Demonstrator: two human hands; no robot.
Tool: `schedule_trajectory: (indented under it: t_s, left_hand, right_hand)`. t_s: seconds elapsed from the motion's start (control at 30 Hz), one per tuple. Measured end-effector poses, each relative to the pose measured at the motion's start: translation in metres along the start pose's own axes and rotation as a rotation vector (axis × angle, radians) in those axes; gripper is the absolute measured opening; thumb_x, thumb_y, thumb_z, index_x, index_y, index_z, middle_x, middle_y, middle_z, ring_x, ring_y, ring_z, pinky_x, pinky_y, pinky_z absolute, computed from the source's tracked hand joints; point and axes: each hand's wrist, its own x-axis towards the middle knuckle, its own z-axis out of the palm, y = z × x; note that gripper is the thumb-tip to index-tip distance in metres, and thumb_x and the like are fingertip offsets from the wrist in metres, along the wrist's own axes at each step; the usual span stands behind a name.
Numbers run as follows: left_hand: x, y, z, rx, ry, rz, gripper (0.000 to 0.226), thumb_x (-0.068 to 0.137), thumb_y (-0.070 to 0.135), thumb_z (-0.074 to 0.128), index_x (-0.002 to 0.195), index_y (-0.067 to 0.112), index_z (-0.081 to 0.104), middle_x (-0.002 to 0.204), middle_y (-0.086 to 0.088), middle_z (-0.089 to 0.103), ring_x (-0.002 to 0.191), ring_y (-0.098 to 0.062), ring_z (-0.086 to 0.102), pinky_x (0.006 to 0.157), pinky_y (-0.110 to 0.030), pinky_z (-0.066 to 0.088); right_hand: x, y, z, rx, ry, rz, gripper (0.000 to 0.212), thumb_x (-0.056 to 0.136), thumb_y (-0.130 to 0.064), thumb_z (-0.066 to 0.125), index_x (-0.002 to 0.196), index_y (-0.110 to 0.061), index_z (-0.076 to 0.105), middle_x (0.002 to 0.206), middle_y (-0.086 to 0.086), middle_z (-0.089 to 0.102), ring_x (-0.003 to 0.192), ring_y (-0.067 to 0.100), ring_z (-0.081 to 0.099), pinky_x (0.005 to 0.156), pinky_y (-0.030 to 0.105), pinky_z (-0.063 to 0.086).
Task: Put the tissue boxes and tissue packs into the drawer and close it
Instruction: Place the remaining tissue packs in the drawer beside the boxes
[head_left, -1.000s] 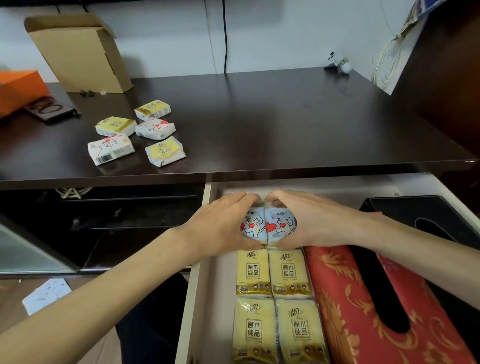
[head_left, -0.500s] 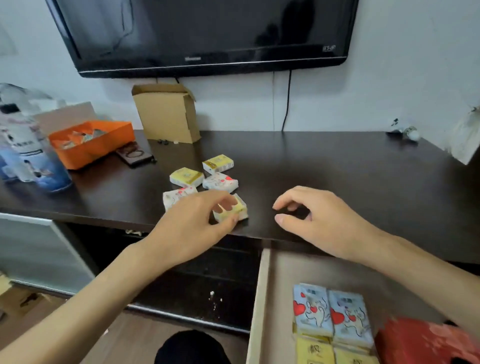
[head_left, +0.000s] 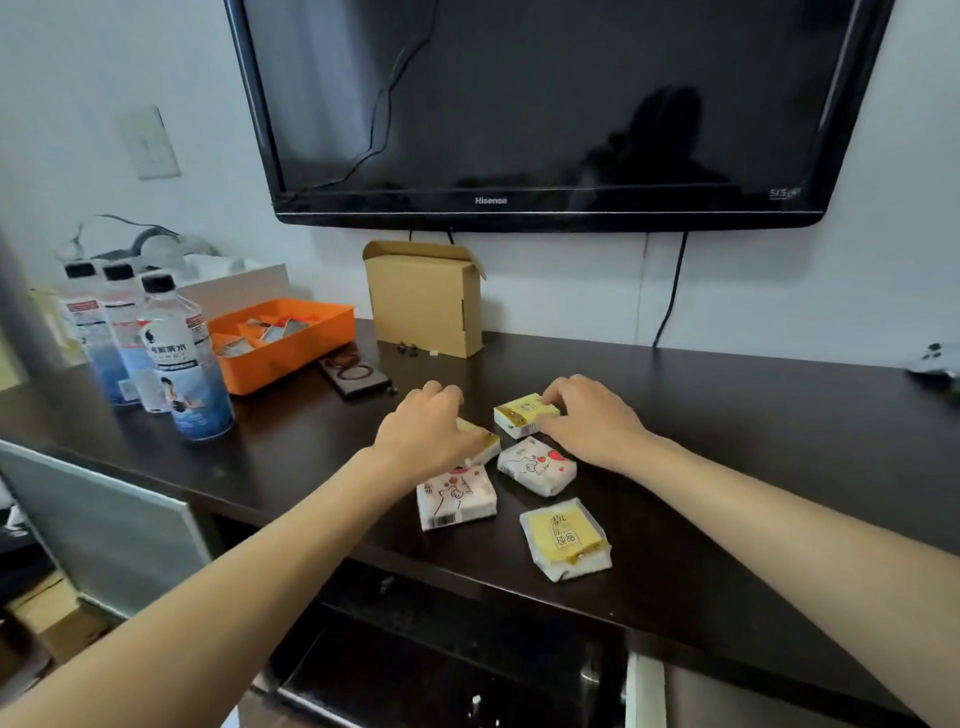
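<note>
Several small tissue packs lie on the dark desk top (head_left: 727, 441). My left hand (head_left: 426, 431) covers and grips a yellow pack (head_left: 485, 441) at the far left of the group. My right hand (head_left: 587, 415) grips another yellow pack (head_left: 522, 413) at the back. A white pack with red hearts (head_left: 537, 467), a white pack with a barcode (head_left: 456, 496) and a yellow pack (head_left: 566, 538) lie loose nearer to me. Only the open drawer's white front corner (head_left: 644, 691) shows at the bottom edge.
A wall-mounted TV (head_left: 519, 104) hangs above the desk. An open cardboard box (head_left: 423, 299) stands at the back. An orange tray (head_left: 280, 335), a dark phone-like case (head_left: 353, 371) and three water bottles (head_left: 182, 358) occupy the left side. A cable (head_left: 670, 291) drops down the wall.
Both hands left the packs in the drawer and rose to the desk top. The left moved from the near yellow pack to a farther one; the right took hold of the back pack. View tilted up.
</note>
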Motion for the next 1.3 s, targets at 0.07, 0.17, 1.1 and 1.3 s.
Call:
schedule_trajectory:
  t_s: [0.07, 0.17, 1.1, 1.3]
  left_hand:
    - [0.022, -0.003, 0.003, 0.039, -0.118, -0.020, 0.071, 0.080, 0.062, 0.064, 0.130, 0.013, 0.053, 0.130, -0.008, 0.055, 0.117, -0.028, 0.052, 0.088, -0.040, 0.047]
    - [0.041, -0.011, 0.010, 0.085, -0.279, -0.023, 0.083, 0.072, 0.073, 0.066, 0.127, 0.013, 0.050, 0.124, -0.007, 0.059, 0.101, -0.023, 0.053, 0.076, -0.035, 0.044]
    - [-0.053, 0.143, 0.016, -0.042, -0.275, 0.466, 0.074, 0.070, 0.057, 0.073, 0.133, 0.024, 0.052, 0.117, 0.004, 0.064, 0.103, -0.021, 0.061, 0.087, -0.043, 0.053]
    - [-0.088, 0.188, 0.039, -0.002, -0.343, 0.548, 0.074, 0.069, 0.057, 0.074, 0.133, 0.027, 0.052, 0.120, 0.004, 0.063, 0.105, -0.021, 0.060, 0.089, -0.042, 0.052]
  right_hand:
    - [0.025, -0.002, 0.006, 0.001, -0.009, 0.072, 0.043, 0.097, -0.040, 0.063, 0.133, -0.017, 0.059, 0.134, 0.004, 0.061, 0.117, 0.023, 0.059, 0.083, 0.037, 0.049]
    - [0.051, -0.006, 0.019, -0.008, -0.060, 0.124, 0.068, 0.090, -0.056, 0.066, 0.140, -0.013, 0.051, 0.137, 0.007, 0.059, 0.121, 0.027, 0.058, 0.085, 0.038, 0.050]
    - [-0.124, 0.122, -0.080, -0.546, -0.036, 0.038, 0.061, 0.081, -0.085, 0.025, 0.078, -0.029, 0.050, 0.084, -0.006, 0.060, 0.075, 0.024, 0.056, 0.059, 0.037, 0.035]
    - [-0.185, 0.151, -0.098, -0.607, -0.029, 0.119, 0.068, 0.087, -0.084, 0.022, 0.087, -0.025, 0.055, 0.092, 0.002, 0.066, 0.081, 0.030, 0.057, 0.064, 0.039, 0.039]
